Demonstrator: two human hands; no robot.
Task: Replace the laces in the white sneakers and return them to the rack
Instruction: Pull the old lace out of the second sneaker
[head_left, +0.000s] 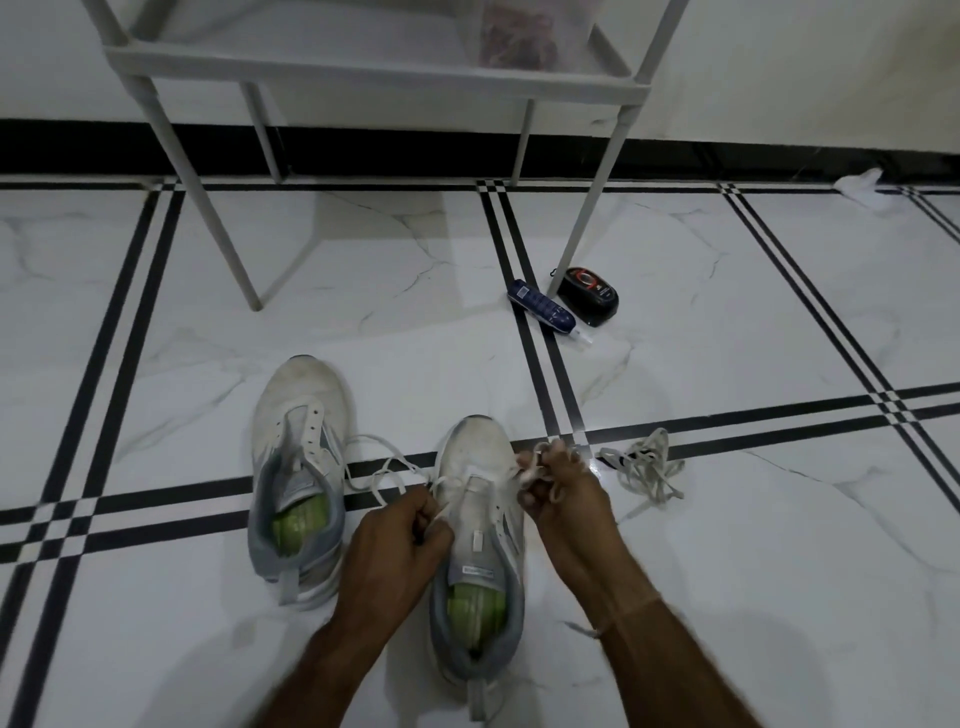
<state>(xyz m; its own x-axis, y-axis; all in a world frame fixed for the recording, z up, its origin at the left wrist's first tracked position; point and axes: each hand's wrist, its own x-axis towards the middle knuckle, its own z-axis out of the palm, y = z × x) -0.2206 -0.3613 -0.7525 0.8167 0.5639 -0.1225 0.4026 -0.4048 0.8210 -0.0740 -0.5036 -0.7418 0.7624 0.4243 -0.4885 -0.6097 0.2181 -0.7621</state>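
Two white sneakers with grey heels and green insoles stand on the tiled floor, toes pointing away from me. The left sneaker (298, 467) has empty eyelets. Over the right sneaker (480, 525), my left hand (402, 540) pinches one end of a white lace (382, 470) that loops across the floor between the shoes. My right hand (563, 496) grips the other end, bunched at the shoe's right side. Another white lace (647, 467) lies in a loose heap to the right. The white rack (363, 67) stands ahead.
A dark blue spray bottle (543, 306) and a black shoe-polish sponge (592, 296) lie by the rack's front right leg (587, 218). A clear bag (524, 31) sits on the rack shelf. A crumpled white cloth (862, 184) lies by the black skirting at far right.
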